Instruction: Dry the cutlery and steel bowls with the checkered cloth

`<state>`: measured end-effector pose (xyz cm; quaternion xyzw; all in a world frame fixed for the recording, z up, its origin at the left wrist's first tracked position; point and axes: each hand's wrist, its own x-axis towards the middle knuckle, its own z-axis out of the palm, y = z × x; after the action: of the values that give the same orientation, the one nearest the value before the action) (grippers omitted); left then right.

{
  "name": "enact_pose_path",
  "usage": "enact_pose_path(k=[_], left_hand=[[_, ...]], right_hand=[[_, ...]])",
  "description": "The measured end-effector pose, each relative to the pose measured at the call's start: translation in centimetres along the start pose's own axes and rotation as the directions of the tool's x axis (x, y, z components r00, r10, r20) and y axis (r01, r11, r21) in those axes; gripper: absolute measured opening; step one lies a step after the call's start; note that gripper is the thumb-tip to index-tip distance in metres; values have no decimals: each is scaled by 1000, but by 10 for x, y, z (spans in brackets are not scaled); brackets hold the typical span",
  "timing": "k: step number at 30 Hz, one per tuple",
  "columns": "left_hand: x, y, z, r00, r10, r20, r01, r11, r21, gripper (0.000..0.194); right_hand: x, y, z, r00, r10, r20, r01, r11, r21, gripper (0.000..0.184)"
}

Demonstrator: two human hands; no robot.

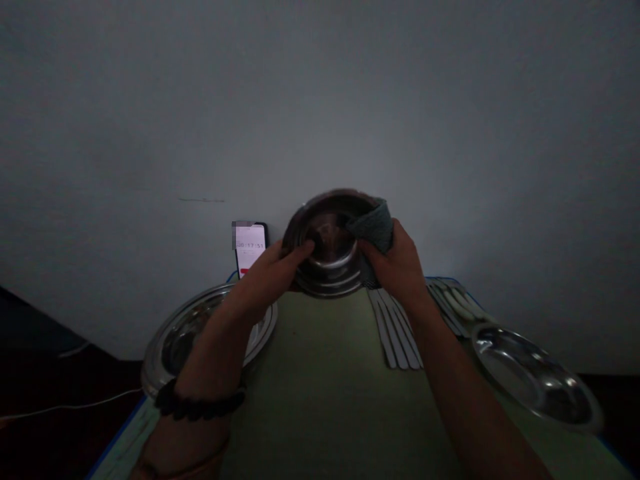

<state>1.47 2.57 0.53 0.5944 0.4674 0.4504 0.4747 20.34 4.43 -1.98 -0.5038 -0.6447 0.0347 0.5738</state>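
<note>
A shiny metal bowl [333,270] is held up above the table, tilted so that its inside faces me. My left hand [280,270] grips its left rim, with the thumb over the inner side. On the opposite side, my right hand [397,260] is closed on a grey-green cloth [374,227], which is folded over the bowl's right rim. The fingers behind the bowl and cloth are hidden. Below my right hand, several flat metal utensils [397,333], which look like knives, lie side by side on the table.
A wide metal basin [157,353] sits at the table's left edge, partly behind my left forearm. A lit phone [251,243] leans on the wall [320,100]. At right are a metal dish [537,380] and more utensils [457,300] on the greenish table [330,400]. A white cable [95,402] runs at left.
</note>
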Motion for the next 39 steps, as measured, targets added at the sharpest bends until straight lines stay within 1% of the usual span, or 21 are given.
enact_pose_path(k=[2,4,7,9,11,13,15,17,19,22,27,30,32,35,37,39], left_hand=[[-3,2,-7,995,87,49,-94,981,170,42],[-7,5,-11,980,149,129,-183,933,308,39],[-11,8,-14,959,129,252,-236,858,457,35],[-13,9,-13,947,127,297,-264,834,485,34],[-12,9,-13,941,159,298,-292,827,480,33],[-11,10,-13,941,180,286,-304,820,484,32],[-9,10,-13,943,178,281,-301,818,491,32],[-9,10,-14,942,177,287,-303,815,494,33],[-9,9,-14,935,178,305,-317,806,500,33],[-9,8,-12,930,167,327,-330,769,547,32],[-11,9,-6,948,156,278,-309,666,679,33],[-12,12,-4,949,164,270,-310,648,696,33],[-12,14,-4,945,170,279,-319,667,673,33],[-10,13,-7,943,191,272,-321,732,600,28],[-8,9,-10,952,204,226,-297,790,536,26],[-5,5,-12,968,205,147,-250,861,442,25]], right_hand=[[3,-2,-10,995,-71,74,74,996,-41,18],[4,-7,-17,986,-121,117,131,988,-83,15],[3,-20,-22,963,-202,181,227,965,-132,19],[1,-27,-24,935,-267,233,299,947,-115,27],[0,-33,-27,903,-326,279,349,936,-37,35],[-1,-36,-31,864,-376,334,376,924,67,42],[0,-37,-34,833,-402,379,379,915,137,46],[1,-35,-35,819,-401,410,366,916,165,49],[2,-32,-34,811,-387,439,354,922,159,49],[3,-28,-29,816,-350,459,341,934,105,44],[2,-24,-21,881,-250,401,299,952,-62,33],[2,-21,-16,907,-235,348,289,951,-113,30],[1,-20,-14,929,-233,289,278,953,-124,26],[0,-19,-10,964,-218,151,236,965,-117,24],[0,-20,-8,980,-195,41,198,976,-95,25],[0,-21,-7,988,-143,-56,139,989,-58,24]])
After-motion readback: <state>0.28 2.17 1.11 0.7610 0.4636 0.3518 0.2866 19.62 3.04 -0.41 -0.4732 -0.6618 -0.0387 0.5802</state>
